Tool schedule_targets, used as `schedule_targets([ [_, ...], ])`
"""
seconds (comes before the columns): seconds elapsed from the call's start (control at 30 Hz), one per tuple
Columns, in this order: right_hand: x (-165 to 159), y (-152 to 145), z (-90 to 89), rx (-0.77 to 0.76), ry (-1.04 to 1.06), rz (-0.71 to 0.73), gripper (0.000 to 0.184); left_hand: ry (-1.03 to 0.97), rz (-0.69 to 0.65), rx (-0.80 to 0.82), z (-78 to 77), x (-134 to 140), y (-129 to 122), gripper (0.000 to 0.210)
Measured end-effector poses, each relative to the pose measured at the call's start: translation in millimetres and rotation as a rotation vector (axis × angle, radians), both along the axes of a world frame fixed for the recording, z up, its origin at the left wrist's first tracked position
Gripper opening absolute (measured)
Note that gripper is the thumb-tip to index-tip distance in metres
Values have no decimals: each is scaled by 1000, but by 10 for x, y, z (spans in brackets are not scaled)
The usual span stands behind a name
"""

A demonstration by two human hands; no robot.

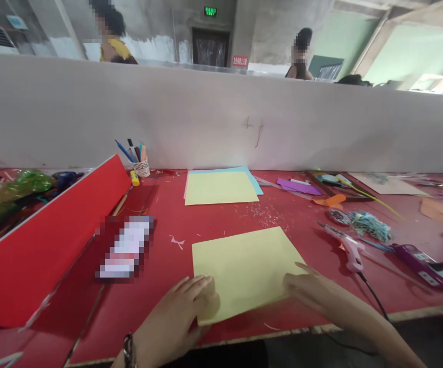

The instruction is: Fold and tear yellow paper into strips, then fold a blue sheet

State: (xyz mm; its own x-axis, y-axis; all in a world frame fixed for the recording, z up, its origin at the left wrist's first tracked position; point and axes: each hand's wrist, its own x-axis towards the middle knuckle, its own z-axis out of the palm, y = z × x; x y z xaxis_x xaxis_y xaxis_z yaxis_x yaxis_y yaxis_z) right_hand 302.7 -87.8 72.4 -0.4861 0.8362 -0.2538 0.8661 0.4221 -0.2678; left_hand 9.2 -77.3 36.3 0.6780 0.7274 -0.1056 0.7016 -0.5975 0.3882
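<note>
In front of me a sheet of yellow paper (pixel 244 266) lies at a slight angle, close to the table's front edge. My left hand (pixel 181 317) is closed on its lower left side, fingers bent together over the paper and a dark bracelet at the wrist. At the lower right edge, my right hand (pixel 309 289) grips the same sheet with curled fingers, one finger reaching along the side. The undersides of both hands are hidden. Beyond this sheet rests a stack of yellow, blue and pink paper (pixel 221 188).
A red board (pixel 56 230) leans at left, beside a blurred-out phone (pixel 127 248). A cup of pens (pixel 141 167) stands near the white partition (pixel 206 117). At right lie a pink glue gun (pixel 350 250), blue shredded strands (pixel 371 226) and a purple power strip (pixel 424 266).
</note>
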Motion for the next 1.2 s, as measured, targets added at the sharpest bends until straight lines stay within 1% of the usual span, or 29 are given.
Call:
schedule_targets([
  [0.07, -14, 76, 53, 25, 2, 0, 28, -78, 6, 7, -7, -5, 33, 41],
  [0.13, -38, 226, 53, 90, 31, 8, 31, -132, 59, 7, -4, -6, 94, 36],
  [0.23, -98, 540, -62, 220, 58, 3, 29, -123, 214, -37, 29, 8, 213, 40],
  [0.3, -161, 745, -180, 274, 7, -1, 26, -57, 281, -82, 58, 41, 286, 45],
  [0.33, -198, 829, -237, 301, -28, -4, 24, -20, 306, -78, 68, 69, 314, 45],
  [0.37, -235, 896, -286, 326, -56, -9, 22, 11, 344, -37, 72, 106, 335, 41],
  [0.4, -271, 945, -325, 343, -72, -9, 20, 32, 394, 47, 69, 152, 348, 36],
  [0.43, -302, 975, -354, 363, -78, -18, 19, 40, 444, 164, 58, 207, 354, 31],
  [0.47, -328, 989, -372, 381, -76, -29, 17, 33, 470, 293, 40, 268, 356, 32],
  [0.5, -348, 990, -382, 396, -71, -41, 16, 19, 459, 406, 16, 334, 356, 37],
  [0.53, -362, 982, -385, 407, -66, -54, 15, 5, 413, 485, -11, 402, 359, 41],
  [0.57, -371, 969, -384, 414, -63, -65, 15, -4, 341, 522, -41, 468, 369, 44],
  [0.6, -377, 954, -381, 415, -61, -73, 15, -8, 263, 523, -69, 531, 389, 45],
  [0.63, -380, 939, -379, 412, -57, -82, 15, -2, 205, 499, -94, 587, 422, 45],
  [0.67, -381, 927, -379, 407, -50, -95, 17, 14, 174, 461, -114, 636, 468, 44],
  [0.77, -375, 911, -387, 384, 0, -153, 19, 66, 158, 331, -128, 726, 664, 47],
  [0.87, -335, 932, -374, 336, 44, -172, 12, 40, 101, 263, -83, 717, 868, 49],
  [0.93, -288, 976, -329, 335, 53, -143, 18, -5, 89, 232, -41, 655, 964, 44],
  [1.0, -237, 1042, -263, 389, 70, -104, 21, -27, 120, 197, -10, 558, 1023, 36],
  [1.1, -194, 1149, -185, 485, 102, -69, 21, -90, 260, 123, -7, 383, 1068, 29],
  [1.2, -209, 1209, -211, 541, 121, -107, 23, -282, 393, 7, -38, 251, 1097, 26],
])
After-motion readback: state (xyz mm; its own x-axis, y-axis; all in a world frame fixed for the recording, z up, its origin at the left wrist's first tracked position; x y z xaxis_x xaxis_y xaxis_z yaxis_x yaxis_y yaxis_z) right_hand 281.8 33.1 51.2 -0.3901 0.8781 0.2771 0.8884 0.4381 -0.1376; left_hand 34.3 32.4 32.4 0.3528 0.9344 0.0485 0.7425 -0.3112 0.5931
